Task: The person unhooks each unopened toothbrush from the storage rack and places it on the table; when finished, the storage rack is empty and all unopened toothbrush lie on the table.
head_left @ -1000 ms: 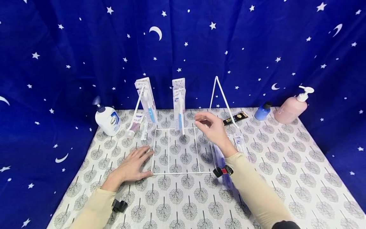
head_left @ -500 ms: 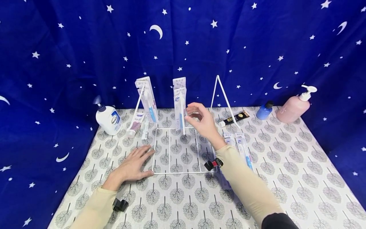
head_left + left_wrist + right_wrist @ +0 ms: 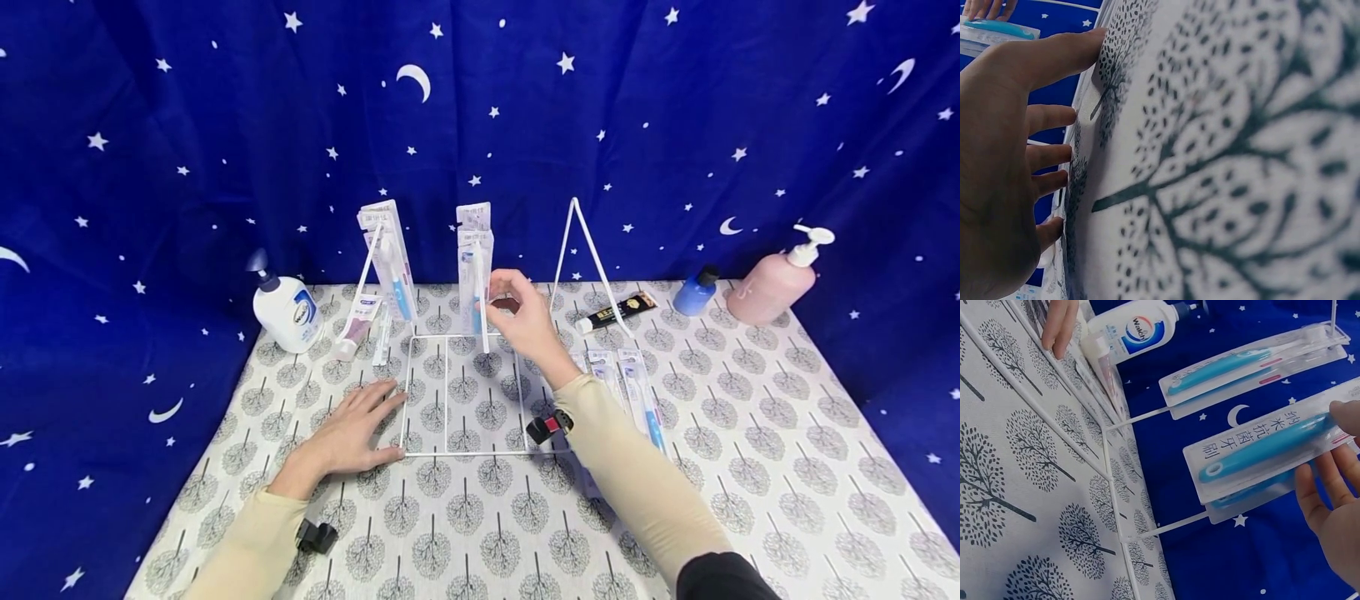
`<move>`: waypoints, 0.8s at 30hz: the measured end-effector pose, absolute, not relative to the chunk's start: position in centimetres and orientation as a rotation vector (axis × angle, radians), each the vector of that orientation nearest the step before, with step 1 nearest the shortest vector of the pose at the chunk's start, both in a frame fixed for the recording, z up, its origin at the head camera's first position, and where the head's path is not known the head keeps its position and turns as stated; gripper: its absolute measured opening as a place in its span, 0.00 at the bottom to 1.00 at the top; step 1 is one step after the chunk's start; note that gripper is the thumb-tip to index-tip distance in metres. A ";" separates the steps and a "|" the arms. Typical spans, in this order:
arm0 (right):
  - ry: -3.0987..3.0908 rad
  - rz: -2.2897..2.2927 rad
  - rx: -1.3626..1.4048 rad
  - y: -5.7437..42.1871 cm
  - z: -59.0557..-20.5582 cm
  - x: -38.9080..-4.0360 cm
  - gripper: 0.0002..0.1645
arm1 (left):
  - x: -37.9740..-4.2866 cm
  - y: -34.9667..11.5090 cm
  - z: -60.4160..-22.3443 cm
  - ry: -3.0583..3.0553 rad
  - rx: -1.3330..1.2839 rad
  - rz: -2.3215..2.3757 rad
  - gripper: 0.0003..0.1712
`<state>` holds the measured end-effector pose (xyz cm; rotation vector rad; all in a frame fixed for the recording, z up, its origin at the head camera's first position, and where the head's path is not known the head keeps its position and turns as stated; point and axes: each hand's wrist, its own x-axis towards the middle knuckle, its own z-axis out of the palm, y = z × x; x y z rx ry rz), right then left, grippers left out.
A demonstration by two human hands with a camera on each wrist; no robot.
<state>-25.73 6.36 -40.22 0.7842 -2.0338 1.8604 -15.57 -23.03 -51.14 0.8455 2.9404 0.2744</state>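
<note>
A white wire rack (image 3: 480, 454) stands on the table, with slanting arms rising at its back. Packaged toothbrushes (image 3: 1260, 450) with blue handles hang on its middle arm. My right hand (image 3: 525, 321) pinches the front pack there, thumb on its face and fingers along the edge in the right wrist view. More packaged toothbrushes (image 3: 1241, 365) hang on the left arm. On the right arm (image 3: 590, 239) nothing hangs. My left hand (image 3: 345, 433) rests flat on the table, fingers spread, with its fingertips at the rack's left side.
Packaged toothbrushes (image 3: 641, 396) lie at the right, partly behind my right forearm. A white soap bottle (image 3: 288, 317) and a purple-white tube (image 3: 358, 321) are at the left. Rightward are a black tube (image 3: 618, 314), a blue bottle (image 3: 693, 296) and a pink pump bottle (image 3: 768, 289).
My right hand has moved left from near the right arm to the middle packs, and now pinches the front one. My left hand has stayed put.
</note>
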 end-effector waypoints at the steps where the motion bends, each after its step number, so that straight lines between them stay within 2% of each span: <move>1: -2.038 1.853 0.775 6.4 -40.3 -25.7 0.20 | -15.6 -23.0 -51.1 2.941 0.846 0.276 0.51; 11: -2.118 1.828 0.664 6.8 -40.2 -25.1 0.11 | -15.5 -23.0 -51.1 2.941 0.828 0.273 0.51; 24: -2.135 1.925 0.713 7.4 -40.1 -23.4 0.11 | -15.4 -22.9 -51.0 2.951 0.846 0.297 0.51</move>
